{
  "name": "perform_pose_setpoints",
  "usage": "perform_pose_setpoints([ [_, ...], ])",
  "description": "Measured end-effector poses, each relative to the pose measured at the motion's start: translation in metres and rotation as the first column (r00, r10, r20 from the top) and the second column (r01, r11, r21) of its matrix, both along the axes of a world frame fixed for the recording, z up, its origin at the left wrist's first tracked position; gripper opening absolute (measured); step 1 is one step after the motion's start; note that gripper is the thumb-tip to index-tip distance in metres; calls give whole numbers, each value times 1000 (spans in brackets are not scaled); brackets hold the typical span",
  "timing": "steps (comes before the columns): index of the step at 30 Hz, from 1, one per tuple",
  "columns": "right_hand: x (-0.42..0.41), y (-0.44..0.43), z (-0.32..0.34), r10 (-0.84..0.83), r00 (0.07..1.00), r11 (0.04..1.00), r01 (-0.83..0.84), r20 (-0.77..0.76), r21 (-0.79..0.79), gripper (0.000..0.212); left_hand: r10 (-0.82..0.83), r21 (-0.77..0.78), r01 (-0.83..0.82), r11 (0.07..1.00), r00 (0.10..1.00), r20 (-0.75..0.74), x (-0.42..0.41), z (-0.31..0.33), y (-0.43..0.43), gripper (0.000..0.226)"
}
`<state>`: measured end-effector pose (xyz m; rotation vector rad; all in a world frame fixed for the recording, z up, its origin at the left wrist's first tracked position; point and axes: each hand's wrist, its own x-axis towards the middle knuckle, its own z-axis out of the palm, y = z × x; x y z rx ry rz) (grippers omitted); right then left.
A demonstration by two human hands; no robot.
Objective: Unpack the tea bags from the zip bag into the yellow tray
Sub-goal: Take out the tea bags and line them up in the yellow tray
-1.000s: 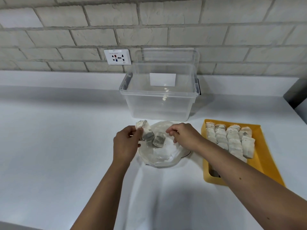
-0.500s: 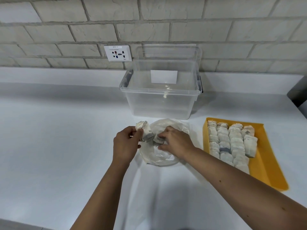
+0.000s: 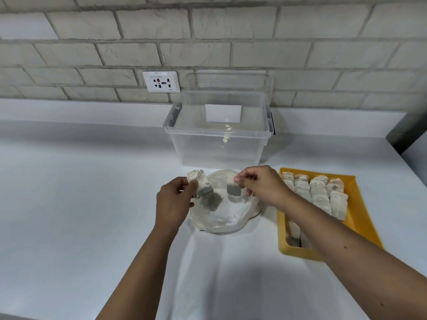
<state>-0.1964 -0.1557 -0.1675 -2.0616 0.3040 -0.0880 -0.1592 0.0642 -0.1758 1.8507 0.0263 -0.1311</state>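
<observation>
**One tea bag held over the zip bag**

Your right hand (image 3: 261, 185) has its grip pinched on a tea bag (image 3: 233, 189) by the top edge. It hangs above the zip bag (image 3: 226, 218), long axis 12 to 6, dark end down. Your left hand (image 3: 173, 204) grasps a bunch of tea bags (image 3: 201, 184) slanting 11 to 5. The yellow tray (image 3: 360, 218) sits on the desk (image 3: 92, 204) at the zip bag's 3 o'clock.

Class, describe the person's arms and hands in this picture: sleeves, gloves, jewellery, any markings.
Both arms are bare to the frame's edge; no sleeves show. The left hand and right hand wear no gloves, and no rings or watch are visible. The right forearm has two small dark spots; the left forearm shows none.
</observation>
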Motion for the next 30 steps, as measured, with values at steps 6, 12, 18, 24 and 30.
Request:
perform_pose_setpoints([
  [6,-18,-14,26,23,994,957,8,-103,289,19,-77,-22,78,997,997,26,-7,11,-15,13],
  [12,-44,-30,44,-4,997,947,28,-75,321,19,-167,-46,169,985,985,39,-22,17,-41,13],
  [18,-86,-74,60,-71,996,977,81,-61,195,9,-289,-108,291,951,957,35,-43,19,-85,12],
  [24,-127,-135,56,-211,975,948,187,-65,-258,13,-415,-88,416,905,909,30,-58,17,-131,13],
  [30,-159,-171,30,-306,934,799,145,-186,-583,18,-510,-31,511,859,859,36,-63,14,-165,17],
])
